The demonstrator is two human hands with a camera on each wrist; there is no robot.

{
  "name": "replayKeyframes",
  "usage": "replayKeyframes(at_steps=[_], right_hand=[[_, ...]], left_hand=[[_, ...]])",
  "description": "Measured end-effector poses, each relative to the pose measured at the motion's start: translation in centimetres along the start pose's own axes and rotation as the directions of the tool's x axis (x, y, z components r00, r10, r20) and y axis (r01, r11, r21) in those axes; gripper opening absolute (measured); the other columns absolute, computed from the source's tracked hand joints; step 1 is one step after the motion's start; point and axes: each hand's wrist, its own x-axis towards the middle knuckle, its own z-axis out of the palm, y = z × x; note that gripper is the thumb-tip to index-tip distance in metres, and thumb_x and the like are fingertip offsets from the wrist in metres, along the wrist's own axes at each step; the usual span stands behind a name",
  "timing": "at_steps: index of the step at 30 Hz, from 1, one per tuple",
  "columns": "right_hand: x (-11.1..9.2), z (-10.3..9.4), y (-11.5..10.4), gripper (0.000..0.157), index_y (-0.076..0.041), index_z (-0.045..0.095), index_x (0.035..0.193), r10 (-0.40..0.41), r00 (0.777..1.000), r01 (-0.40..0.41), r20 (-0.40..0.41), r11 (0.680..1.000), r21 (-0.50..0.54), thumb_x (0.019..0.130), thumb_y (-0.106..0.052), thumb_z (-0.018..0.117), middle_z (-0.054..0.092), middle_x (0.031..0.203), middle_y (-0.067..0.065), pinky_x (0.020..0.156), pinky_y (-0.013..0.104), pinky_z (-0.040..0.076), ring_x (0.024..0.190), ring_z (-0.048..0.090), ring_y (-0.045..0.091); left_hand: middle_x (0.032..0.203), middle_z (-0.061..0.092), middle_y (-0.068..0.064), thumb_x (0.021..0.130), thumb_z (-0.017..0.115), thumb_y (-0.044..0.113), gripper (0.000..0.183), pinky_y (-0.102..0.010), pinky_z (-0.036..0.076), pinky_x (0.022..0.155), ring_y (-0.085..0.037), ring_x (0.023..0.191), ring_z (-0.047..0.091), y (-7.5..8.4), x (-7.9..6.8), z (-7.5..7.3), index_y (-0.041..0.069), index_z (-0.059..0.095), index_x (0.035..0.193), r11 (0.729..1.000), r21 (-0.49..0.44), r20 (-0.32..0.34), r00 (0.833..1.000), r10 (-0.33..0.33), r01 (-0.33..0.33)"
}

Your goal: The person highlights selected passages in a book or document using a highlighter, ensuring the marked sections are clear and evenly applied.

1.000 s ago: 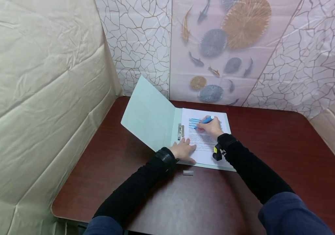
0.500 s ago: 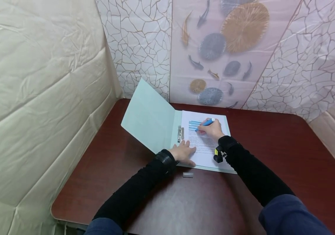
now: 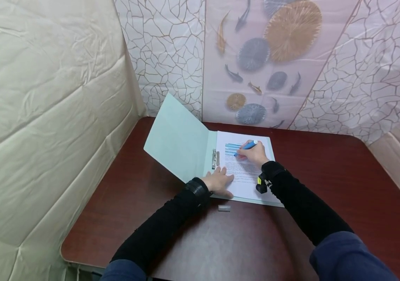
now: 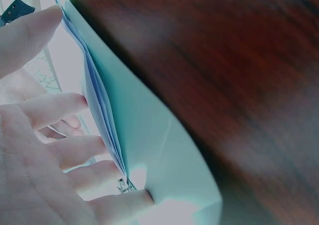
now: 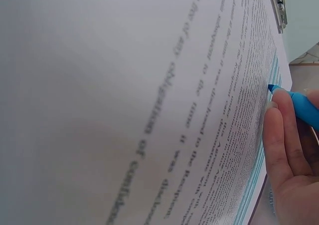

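A pale green folder [image 3: 178, 140] lies open on the table, its left cover tilted up. White printed paper [image 3: 249, 187] rests on the folder's right side beside a metal clip [image 3: 214, 159]. Blue highlighted lines cross the upper text. My right hand [image 3: 255, 154] pinches a blue highlighter [image 3: 250, 144], its tip at the text below those lines. In the right wrist view the blue highlighter tip [image 5: 272, 88] meets or nearly meets the page. My left hand [image 3: 218, 182] rests with spread fingers on the lower left of the page and folder, as the left wrist view's fingers [image 4: 79, 147] also show.
A small grey cylindrical piece, perhaps a cap [image 3: 224, 208], lies on the reddish-brown table [image 3: 326, 168] just in front of the folder. Cream padded cloth [image 3: 56, 97] hangs at the left, and a patterned cloth [image 3: 171, 50] covers the wall behind.
My right hand has moved the highlighter slightly, ending a little lower and to the right on the page. The left hand stays in place; the view has shifted a little.
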Motion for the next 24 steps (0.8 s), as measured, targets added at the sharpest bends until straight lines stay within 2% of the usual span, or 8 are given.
replayKeyframes(at_steps=[4, 10, 13, 24], right_hand=[[-0.03, -0.07, 0.04, 0.022, -0.004, 0.06, 0.098, 0.009, 1.0, -0.009, 0.002, 1.0, 0.026, 0.087, -0.02, 0.071, 0.074, 0.082, 0.009, 0.103, 0.042, 0.046, 0.08, 0.074, 0.022], [-0.23, -0.12, 0.03, 0.021, -0.002, 0.06, 0.098, -0.005, 1.0, 0.005, 0.0, 1.0, 0.02, 0.087, -0.017, 0.07, 0.073, 0.089, 0.016, 0.089, 0.038, 0.055, 0.083, 0.074, 0.024], [-0.34, -0.18, 0.03, 0.021, -0.001, 0.061, 0.099, -0.014, 1.0, 0.014, -0.001, 1.0, 0.017, 0.088, -0.017, 0.069, 0.072, 0.093, 0.02, 0.088, 0.038, 0.056, 0.084, 0.074, 0.026], [-0.33, -0.67, 0.25, 0.025, -0.002, 0.06, 0.102, 0.001, 1.0, -0.002, 0.011, 1.0, 0.008, 0.088, -0.02, 0.07, 0.074, 0.092, 0.019, 0.098, 0.04, 0.05, 0.083, 0.074, 0.025]], left_hand=[[0.163, 0.014, -0.013, 0.09, 0.062, 0.049, 0.075, -0.055, 0.021, 0.118, -0.033, 0.151, 0.01, 0.01, -0.05, -0.09, 0.021, 0.03, 0.153, 1.0, 0.005, 0.002, 1.0, -0.004, 0.004], [0.162, 0.014, -0.014, 0.089, 0.063, 0.049, 0.076, -0.056, 0.021, 0.117, -0.033, 0.151, 0.011, -0.05, 0.03, 0.0, 0.021, 0.031, 0.152, 1.0, 0.005, 0.002, 1.0, 0.001, -0.001], [0.162, 0.013, -0.014, 0.089, 0.063, 0.049, 0.077, -0.056, 0.021, 0.117, -0.034, 0.151, 0.011, -0.07, 0.09, 0.04, 0.021, 0.03, 0.153, 1.0, 0.004, 0.002, 1.0, 0.003, -0.003], [0.163, 0.013, -0.013, 0.088, 0.064, 0.049, 0.078, -0.056, 0.02, 0.118, -0.033, 0.151, 0.009, -0.04, 0.19, 0.15, 0.022, 0.031, 0.152, 1.0, -0.01, 0.002, 1.0, -0.003, 0.003]])
